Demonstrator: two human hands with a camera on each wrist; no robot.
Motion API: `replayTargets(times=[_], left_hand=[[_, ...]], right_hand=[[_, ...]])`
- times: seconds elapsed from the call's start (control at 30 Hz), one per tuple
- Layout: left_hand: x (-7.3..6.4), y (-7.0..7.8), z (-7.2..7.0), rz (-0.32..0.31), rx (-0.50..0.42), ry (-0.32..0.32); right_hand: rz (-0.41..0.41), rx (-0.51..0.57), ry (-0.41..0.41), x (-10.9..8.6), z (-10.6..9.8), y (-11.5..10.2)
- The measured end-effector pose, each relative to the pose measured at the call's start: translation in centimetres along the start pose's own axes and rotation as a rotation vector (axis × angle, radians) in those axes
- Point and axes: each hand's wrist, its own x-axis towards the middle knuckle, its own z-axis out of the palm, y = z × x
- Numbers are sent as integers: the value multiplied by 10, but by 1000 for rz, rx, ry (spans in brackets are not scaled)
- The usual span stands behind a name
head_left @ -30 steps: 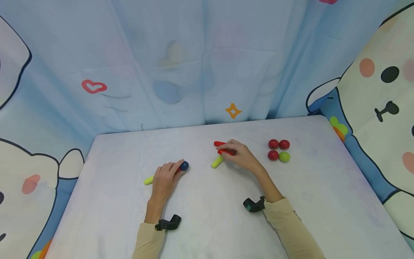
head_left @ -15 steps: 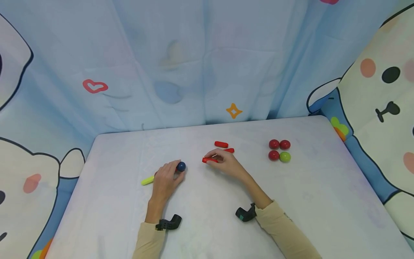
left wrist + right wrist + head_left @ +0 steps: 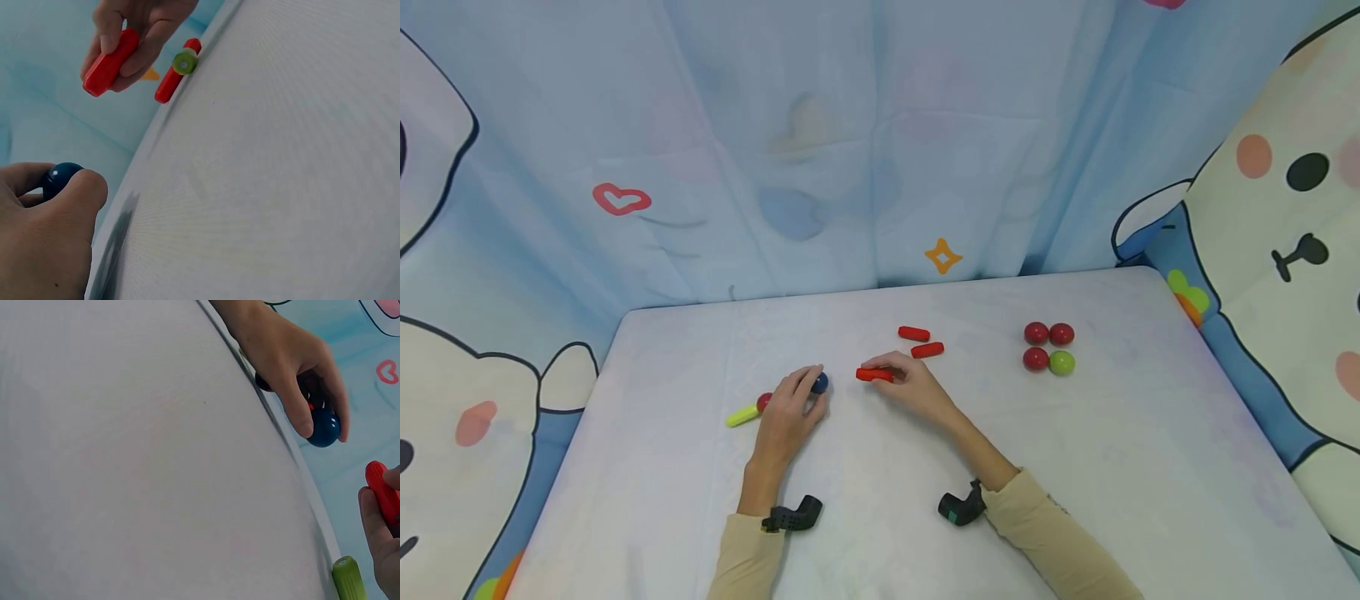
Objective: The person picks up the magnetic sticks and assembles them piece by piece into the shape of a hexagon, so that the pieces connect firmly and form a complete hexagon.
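Observation:
My left hand (image 3: 786, 421) grips a glossy blue ball (image 3: 820, 383) between thumb and fingers; in the right wrist view a bit of red shows behind this ball (image 3: 324, 429) among the fingers. Beyond the back of that hand, a red ball (image 3: 764, 402) meets the end of a yellow-green stick (image 3: 742, 416). My right hand (image 3: 917, 390) pinches a short ribbed red stick (image 3: 872, 375), held a little to the right of the blue ball and pointing toward it. A green stick (image 3: 348, 578) lies below the right hand, hidden from the head view.
Two more red sticks, one farther back (image 3: 913, 333) and one nearer (image 3: 927, 350), lie behind the right hand. Farther right, three red balls (image 3: 1036, 333) and one green ball (image 3: 1062, 362) form a square group. A curtain (image 3: 820, 167) hangs behind the white-covered table (image 3: 1075, 483).
My right hand has lifted a red stick away from the other red sticks and carried it left, toward the blue ball. My left hand has shifted slightly left, baring the red ball.

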Motion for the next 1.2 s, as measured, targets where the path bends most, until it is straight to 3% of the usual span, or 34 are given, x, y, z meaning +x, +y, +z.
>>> replayTargets(times=[0.3,0.77,1.2], left_hand=[[0,1,-1,21,-46,-18],[0,1,-3,74,-9,-53],[2,3,-2,218,-17,9]], right_hand=[[76,63,12,-1,12,0],[105,20,15,-3,19,1],[112,16,3,-4,20,-1]])
